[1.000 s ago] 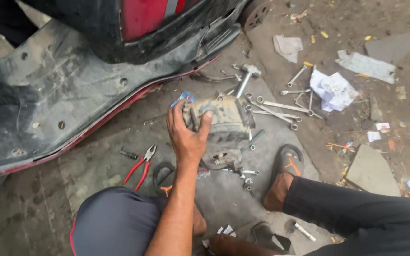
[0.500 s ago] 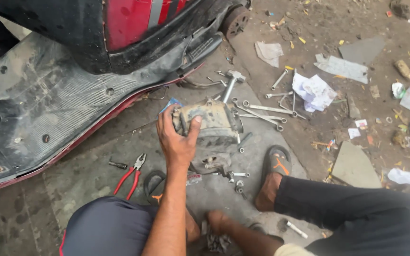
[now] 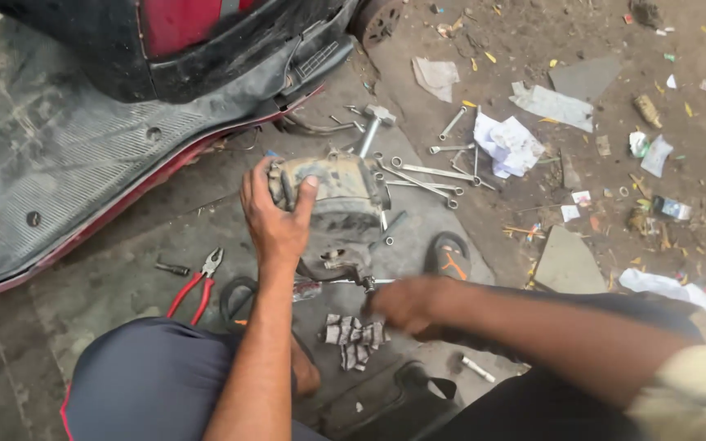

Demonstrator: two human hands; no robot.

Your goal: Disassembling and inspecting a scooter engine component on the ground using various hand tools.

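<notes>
Engine part [image 3: 332, 189]: a grimy metal casing, sitting on the concrete floor [image 3: 108, 286] just beside the red scooter [image 3: 206, 49], with wrenches [image 3: 422, 175] fanned out next to it on the right.
Left hand [image 3: 275, 220]: clamped over the near edge of the engine part, thumb up its front face, fingers curled round the left side; the forearm runs straight up from the knee, wrist a little bent.
Right hand [image 3: 402, 304]: low over the floor in front of the part, blurred, beside a thin metal rod [image 3: 345, 282] and just above a striped rag [image 3: 353, 333]; I cannot tell whether it grips anything or hangs loose.
Risk of slipping: the casing looks oily and dirty, so a one-handed hold on its rim could let it tip or slide, I reckon, towards the sandalled foot [image 3: 449, 257] close by.
Risk of pinching: the fingers wrapped round the side sit between the part and the floor; if it rocks over, they could get caught.
Risk of lost pieces: small bolts and bits lie loose near the red pliers [image 3: 198, 286] and among the paper scraps [image 3: 508, 143]; a careless sweep of the right arm could scatter them into the litter.
Posture: crouched low, knees wide, both arms reaching forward, which leaves little room to pull back quickly.
</notes>
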